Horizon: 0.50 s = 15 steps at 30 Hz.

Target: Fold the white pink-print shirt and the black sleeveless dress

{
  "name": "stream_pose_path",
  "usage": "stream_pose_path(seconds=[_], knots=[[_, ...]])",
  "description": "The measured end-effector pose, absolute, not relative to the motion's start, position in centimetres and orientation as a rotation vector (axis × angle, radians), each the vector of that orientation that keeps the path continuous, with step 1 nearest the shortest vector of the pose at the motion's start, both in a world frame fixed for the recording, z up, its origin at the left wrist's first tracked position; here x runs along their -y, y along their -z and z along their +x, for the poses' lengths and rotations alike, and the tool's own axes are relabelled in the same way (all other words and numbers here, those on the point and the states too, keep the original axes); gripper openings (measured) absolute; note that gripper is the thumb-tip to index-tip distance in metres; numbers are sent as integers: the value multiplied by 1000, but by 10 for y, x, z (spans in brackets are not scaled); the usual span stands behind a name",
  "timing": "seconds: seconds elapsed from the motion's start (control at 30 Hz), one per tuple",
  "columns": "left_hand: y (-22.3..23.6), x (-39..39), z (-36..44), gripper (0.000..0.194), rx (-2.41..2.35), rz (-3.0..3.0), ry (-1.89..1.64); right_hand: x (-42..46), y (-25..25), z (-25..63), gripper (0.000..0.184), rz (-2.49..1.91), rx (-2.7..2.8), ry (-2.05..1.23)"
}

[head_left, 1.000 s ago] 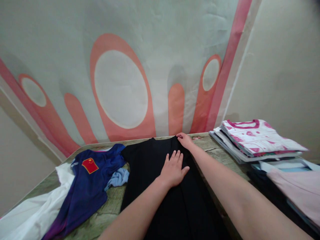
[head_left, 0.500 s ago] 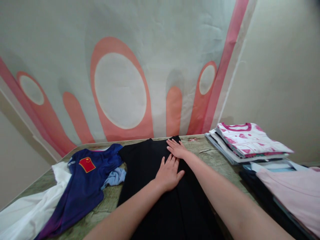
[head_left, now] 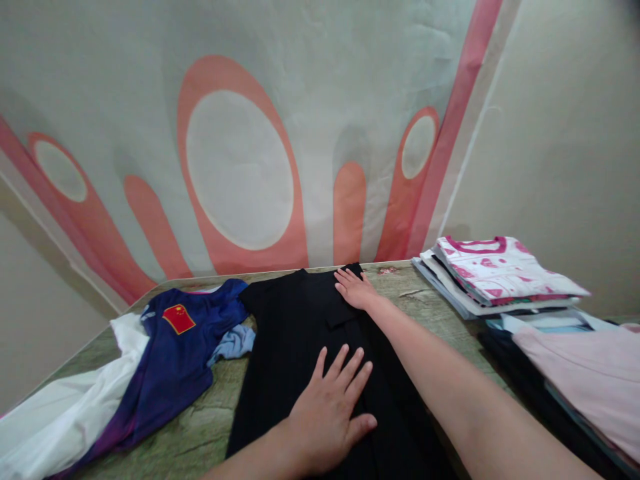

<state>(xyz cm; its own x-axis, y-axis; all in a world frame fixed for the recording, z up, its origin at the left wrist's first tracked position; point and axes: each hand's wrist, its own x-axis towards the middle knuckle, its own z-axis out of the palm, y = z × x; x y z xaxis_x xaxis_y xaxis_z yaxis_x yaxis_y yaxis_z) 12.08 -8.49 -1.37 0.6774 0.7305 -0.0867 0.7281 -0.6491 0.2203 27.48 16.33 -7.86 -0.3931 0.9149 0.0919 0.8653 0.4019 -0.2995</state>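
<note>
A black short-sleeved garment (head_left: 285, 333) lies spread over the middle of the table, its neck end at the far edge. Its right side is folded inward, and the right sleeve lies turned over on top. My right hand (head_left: 354, 289) rests flat on that folded part near the shoulder, fingers extended. Closer to me, my left hand (head_left: 333, 413) is spread over the front of the garment, palm down, holding nothing. The garment's lower end is cut off by the bottom of the view.
To the left lie a navy shirt (head_left: 165, 373) with a red flag patch, a white garment (head_left: 80, 407) and a light-blue cloth (head_left: 235, 342). At right stand a folded stack topped by a pink-and-white shirt (head_left: 505, 270) and a stack with a pink garment (head_left: 585, 373). A wall backs the wooden table (head_left: 400, 293).
My right hand has released the shoulder edge and moved left, pressing the folded sleeve flat. My left hand has slid down the garment toward me, away from the right hand.
</note>
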Motion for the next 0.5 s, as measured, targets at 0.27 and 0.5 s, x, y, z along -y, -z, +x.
stream_pose_path(seconds=[0.27,0.5], knots=[[15,80,136,62,-1138,2689,-63,-170,82,286,52,-1573,2394,-281],[13,78,136,61,-1053,2671,-43,-176,83,311,51,-1556,2347,-269]])
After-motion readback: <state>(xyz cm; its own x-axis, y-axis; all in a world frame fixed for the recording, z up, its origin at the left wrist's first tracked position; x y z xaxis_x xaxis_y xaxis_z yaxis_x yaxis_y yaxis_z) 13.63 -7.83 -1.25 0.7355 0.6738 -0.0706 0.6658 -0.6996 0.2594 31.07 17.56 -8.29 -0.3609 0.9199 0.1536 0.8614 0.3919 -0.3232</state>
